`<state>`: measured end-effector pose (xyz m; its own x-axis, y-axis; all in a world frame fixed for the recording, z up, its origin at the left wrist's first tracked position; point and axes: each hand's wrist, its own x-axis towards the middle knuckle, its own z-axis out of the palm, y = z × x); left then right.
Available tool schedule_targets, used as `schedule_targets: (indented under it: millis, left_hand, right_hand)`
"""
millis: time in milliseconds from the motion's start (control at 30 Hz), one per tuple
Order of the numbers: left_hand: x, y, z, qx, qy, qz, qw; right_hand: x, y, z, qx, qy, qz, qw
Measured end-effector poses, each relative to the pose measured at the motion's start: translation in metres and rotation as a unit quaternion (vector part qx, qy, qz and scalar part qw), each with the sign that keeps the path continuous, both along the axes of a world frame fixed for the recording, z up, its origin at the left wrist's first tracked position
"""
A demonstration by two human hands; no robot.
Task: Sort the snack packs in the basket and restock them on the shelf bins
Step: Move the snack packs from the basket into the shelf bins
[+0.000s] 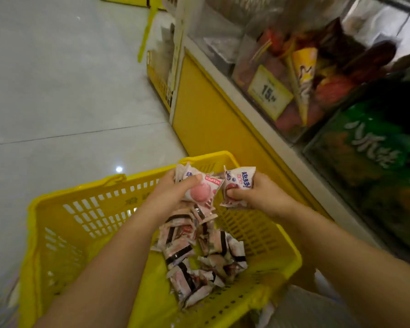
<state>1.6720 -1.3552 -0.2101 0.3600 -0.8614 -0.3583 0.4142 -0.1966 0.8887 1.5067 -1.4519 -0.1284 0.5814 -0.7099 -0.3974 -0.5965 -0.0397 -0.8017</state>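
A yellow plastic basket (81,221) stands on the floor with several small white-and-pink snack packs (199,254) heaped in its right half. Above the basket's far end, my left hand (173,192) grips a stack of white packs with a pink ball print (202,191), thumb across the top one. Just to its right, my right hand (256,192) pinches one or two similar white packs (239,183) with blue lettering. Both hands hover over the heap, close together, their packs nearly touching.
To the right runs a yellow-fronted shelf unit (211,119) with clear bins holding red, orange and green snack packs (329,86) and a yellow price tag (269,92) reading 15. Pale tiled floor (57,91) lies to the left and beyond.
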Motion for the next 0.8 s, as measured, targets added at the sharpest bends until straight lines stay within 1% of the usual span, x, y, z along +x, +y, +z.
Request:
schedule_targets:
  millis: [100,167,267,367,433,500,600,667,733,767,800]
  left_hand:
    - [-0.018,-0.007,0.057,-0.070,-0.010,0.021,0.997]
    - [-0.033,-0.010,0.096,-0.115,-0.023,0.028,0.993]
    - [-0.057,-0.012,0.151,-0.187,-0.045,0.056,0.980]
    - [-0.092,-0.012,0.208,-0.238,-0.102,0.099,0.961]
    - [-0.123,-0.008,0.246,-0.267,-0.141,0.118,0.946]
    - [-0.153,0.001,0.280,-0.300,-0.181,0.136,0.927]
    - [-0.192,0.022,0.323,-0.343,-0.183,0.124,0.913]
    - [-0.216,0.036,0.347,-0.378,-0.184,0.111,0.901]
    - [-0.241,0.047,0.367,-0.413,-0.191,0.100,0.885]
    - [-0.252,0.051,0.376,-0.430,-0.193,0.094,0.877]
    - [-0.262,0.054,0.384,-0.441,-0.193,0.087,0.872]
  right_hand:
    - [-0.017,0.018,0.058,-0.013,-0.093,-0.031,0.995]
    - [-0.031,0.029,0.097,-0.054,-0.141,-0.048,0.987]
    - [-0.058,0.047,0.156,-0.111,-0.212,-0.095,0.966]
    - [-0.088,0.069,0.207,-0.168,-0.263,-0.113,0.943]
    - [-0.108,0.086,0.233,-0.262,-0.245,-0.112,0.926]
    - [-0.126,0.104,0.255,-0.368,-0.214,-0.129,0.896]
    - [-0.150,0.129,0.282,-0.486,-0.244,-0.180,0.820]
    - [-0.164,0.142,0.297,-0.528,-0.275,-0.220,0.773]
    - [-0.179,0.149,0.312,-0.557,-0.291,-0.255,0.735]
    - [-0.185,0.152,0.319,-0.567,-0.290,-0.263,0.725]
    - [-0.192,0.153,0.325,-0.573,-0.283,-0.261,0.723]
